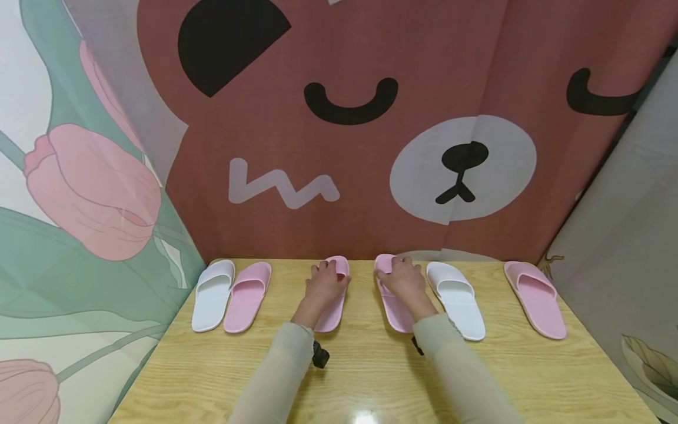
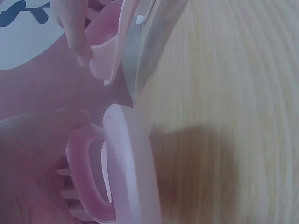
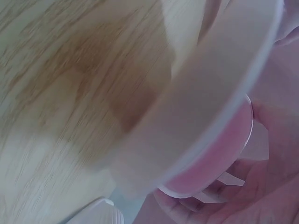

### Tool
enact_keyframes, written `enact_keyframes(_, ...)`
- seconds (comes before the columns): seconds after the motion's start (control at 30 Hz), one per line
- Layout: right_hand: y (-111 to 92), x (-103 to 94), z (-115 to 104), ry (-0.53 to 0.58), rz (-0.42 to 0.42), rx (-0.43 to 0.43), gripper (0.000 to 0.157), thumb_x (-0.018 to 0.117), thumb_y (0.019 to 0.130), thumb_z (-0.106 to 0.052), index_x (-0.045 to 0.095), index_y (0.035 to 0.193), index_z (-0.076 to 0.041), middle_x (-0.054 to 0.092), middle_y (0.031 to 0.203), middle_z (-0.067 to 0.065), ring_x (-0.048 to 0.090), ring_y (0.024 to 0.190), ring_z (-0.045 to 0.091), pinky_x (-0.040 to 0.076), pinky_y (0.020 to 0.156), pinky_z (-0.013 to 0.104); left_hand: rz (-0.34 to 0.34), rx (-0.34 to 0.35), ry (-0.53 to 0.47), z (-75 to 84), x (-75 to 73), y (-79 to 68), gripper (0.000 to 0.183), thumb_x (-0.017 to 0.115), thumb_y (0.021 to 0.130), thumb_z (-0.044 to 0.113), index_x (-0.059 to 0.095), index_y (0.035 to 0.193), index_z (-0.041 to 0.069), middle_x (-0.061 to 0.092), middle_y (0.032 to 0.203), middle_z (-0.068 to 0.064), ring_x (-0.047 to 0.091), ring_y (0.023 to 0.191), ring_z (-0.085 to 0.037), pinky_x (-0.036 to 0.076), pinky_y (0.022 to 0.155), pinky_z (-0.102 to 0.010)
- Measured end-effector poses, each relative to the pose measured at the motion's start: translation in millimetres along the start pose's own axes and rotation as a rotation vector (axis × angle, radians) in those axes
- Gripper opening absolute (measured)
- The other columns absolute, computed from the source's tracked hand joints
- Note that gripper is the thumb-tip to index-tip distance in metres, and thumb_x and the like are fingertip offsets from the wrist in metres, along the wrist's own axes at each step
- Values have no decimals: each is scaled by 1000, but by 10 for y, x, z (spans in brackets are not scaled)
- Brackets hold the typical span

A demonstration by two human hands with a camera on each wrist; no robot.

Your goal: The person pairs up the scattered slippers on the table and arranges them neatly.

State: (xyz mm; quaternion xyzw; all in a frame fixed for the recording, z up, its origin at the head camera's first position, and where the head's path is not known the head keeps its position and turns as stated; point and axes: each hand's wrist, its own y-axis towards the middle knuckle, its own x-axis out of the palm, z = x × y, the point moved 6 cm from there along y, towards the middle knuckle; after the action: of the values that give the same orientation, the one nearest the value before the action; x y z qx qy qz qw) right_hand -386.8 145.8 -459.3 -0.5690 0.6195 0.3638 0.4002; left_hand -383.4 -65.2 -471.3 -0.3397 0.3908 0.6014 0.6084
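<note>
My left hand (image 1: 324,284) grips a pink slipper (image 1: 331,316) by its strap, near the middle of the wooden surface. A second pink slipper (image 1: 398,316), to its right, is held by my right hand (image 1: 405,281) at the strap in the same way. The toes of both point away from me, with a gap between the pair. In the left wrist view, the slipper's pale edge (image 2: 135,172) casts a shadow on the wood and seems a little raised. The right wrist view shows fingers (image 3: 217,191) around the other strap; its sole also looks lifted.
At left, a white slipper (image 1: 208,309) and a pink slipper (image 1: 242,309) lie side by side. A white slipper (image 1: 465,312) lies close right of my right hand, and a pink slipper (image 1: 540,309) farther right. A bear-print curtain (image 1: 360,159) hangs behind the wooden tabletop (image 1: 365,377).
</note>
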Motion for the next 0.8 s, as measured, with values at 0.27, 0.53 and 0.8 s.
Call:
enact_keyframes(0.27, -5, 5, -60, -3, -6, 4, 75, 61, 92, -58, 53, 143, -5, 51, 138, 27, 50, 121, 50, 48, 91, 63, -5, -13, 3, -1, 60, 30, 68, 63, 97, 48, 47, 147, 6, 47, 145, -20, 39, 133, -42, 39, 104, -66)
enact_keyframes(0.53, -14, 14, -113, 8, -1, -9, 75, 62, 90, -59, 54, 141, -4, 51, 137, 26, 50, 121, 50, 48, 90, 63, -7, -5, 19, 13, 116, 55, 68, 63, 97, 48, 47, 147, 4, 47, 144, -21, 40, 133, -43, 41, 101, -66)
enact_keyframes(0.8, 0, 63, -146, 7, -3, -3, 77, 62, 90, -59, 53, 142, -2, 50, 137, 26, 50, 121, 49, 48, 90, 62, 1, 2, 26, 28, 164, 61, 70, 63, 97, 48, 45, 148, 4, 47, 145, -20, 40, 132, -43, 42, 101, -65)
